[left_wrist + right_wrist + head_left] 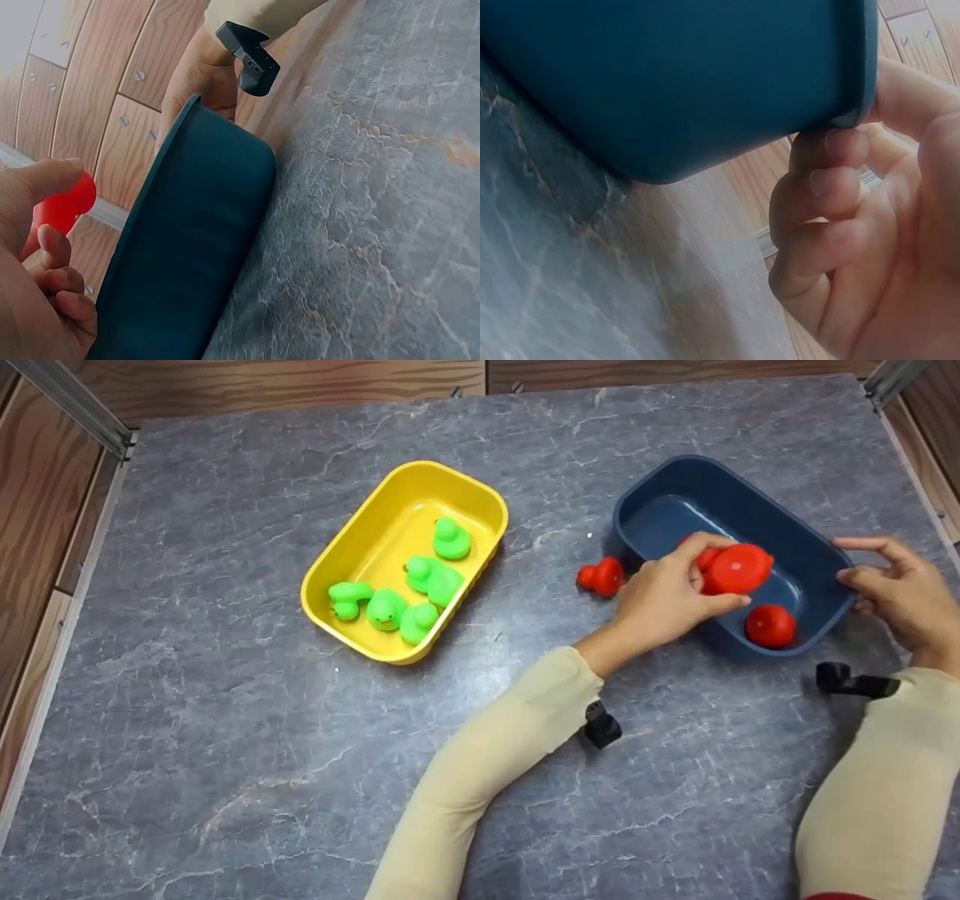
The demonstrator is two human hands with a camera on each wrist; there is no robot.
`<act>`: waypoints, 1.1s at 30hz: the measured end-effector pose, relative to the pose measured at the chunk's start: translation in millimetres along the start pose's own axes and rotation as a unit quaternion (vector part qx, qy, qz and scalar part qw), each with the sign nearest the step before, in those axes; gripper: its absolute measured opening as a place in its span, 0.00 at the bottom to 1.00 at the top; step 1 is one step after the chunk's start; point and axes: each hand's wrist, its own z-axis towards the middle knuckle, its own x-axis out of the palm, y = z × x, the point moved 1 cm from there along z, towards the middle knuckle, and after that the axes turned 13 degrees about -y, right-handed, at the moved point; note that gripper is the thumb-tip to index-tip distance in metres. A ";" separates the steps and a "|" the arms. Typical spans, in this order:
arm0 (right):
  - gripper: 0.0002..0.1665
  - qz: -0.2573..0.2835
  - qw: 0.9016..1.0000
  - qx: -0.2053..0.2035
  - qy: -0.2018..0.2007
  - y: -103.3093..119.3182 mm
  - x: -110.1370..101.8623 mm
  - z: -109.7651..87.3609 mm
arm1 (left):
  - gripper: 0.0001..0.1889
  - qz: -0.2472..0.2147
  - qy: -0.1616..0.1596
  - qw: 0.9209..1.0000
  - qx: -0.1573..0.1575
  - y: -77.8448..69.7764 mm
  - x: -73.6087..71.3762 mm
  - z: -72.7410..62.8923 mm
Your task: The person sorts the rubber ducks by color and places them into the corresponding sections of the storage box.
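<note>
My left hand point(664, 596) grips a red toy duck point(739, 570) over the dark blue bin point(757, 519), the duck's flat underside facing the head camera. Its head is partly hidden by my fingers. With thumb and fingers, my right hand point(904, 592) pinches the right end of the bin's rim, also visible in the right wrist view as the blue bin wall point(705, 67). Inside the bin, near its front corner, lies another red duck point(770, 625). A third red duck point(602, 577) lies on the table just left of the bin.
A yellow bin point(386, 544) stands to the left on the grey marbled table point(247, 712), with several green ducks point(451, 538) inside. Wood-patterned panels point(285, 386) border the table at the back and sides. Each sleeve carries a black wrist camera point(602, 725).
</note>
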 end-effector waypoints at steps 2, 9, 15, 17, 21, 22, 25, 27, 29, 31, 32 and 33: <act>0.26 -0.003 1.000 0.000 0.000 -0.2 -0.2 0.2 | 0.30 0.002 0.004 1.000 -0.001 -1.4 2.5 0.6; 0.27 0.004 1.000 0.001 0.000 -0.5 -0.1 -0.4 | 0.31 0.028 0.025 0.999 -0.002 -1.9 9.6 3.6; 0.27 0.039 0.999 0.001 0.007 -0.2 0.0 -1.1 | 0.31 0.067 0.046 0.997 0.009 -2.5 12.0 5.9; 0.27 0.045 0.999 0.004 0.008 -0.4 0.1 -1.3 | 0.31 0.080 0.050 0.995 0.010 -3.2 13.0 6.0; 0.27 0.048 0.999 0.005 0.008 -0.6 0.7 -1.2 | 0.32 0.104 0.058 0.993 0.013 -4.7 13.1 6.2; 0.27 0.049 0.999 0.004 0.009 -0.7 0.8 -1.1 | 0.33 0.106 0.061 0.992 0.014 -5.0 12.7 6.3; 0.28 0.053 0.999 0.003 0.009 -1.1 0.9 -1.1 | 0.36 0.103 0.077 0.992 0.015 -4.5 10.0 6.0; 0.28 0.058 0.998 0.001 0.010 -1.5 0.7 -1.0 | 0.37 0.089 0.085 0.992 0.018 -2.6 6.5 5.0; 0.28 0.059 0.998 -0.002 0.009 -1.7 0.6 -0.8 | 0.38 0.073 0.085 0.993 0.020 0.9 1.9 3.3; 0.28 0.061 0.998 -0.005 0.010 -1.7 0.7 -0.4 | 0.37 0.052 0.074 0.996 0.026 6.1 -3.6 0.8; 0.28 0.060 0.998 -0.005 0.009 -1.8 0.8 -0.2 | 0.37 0.040 0.068 0.996 0.031 9.2 -6.6 -0.6; 0.28 0.060 0.998 -0.005 0.010 -1.9 1.0 0.0 | 0.37 0.028 0.062 0.997 0.034 12.2 -9.6 -2.2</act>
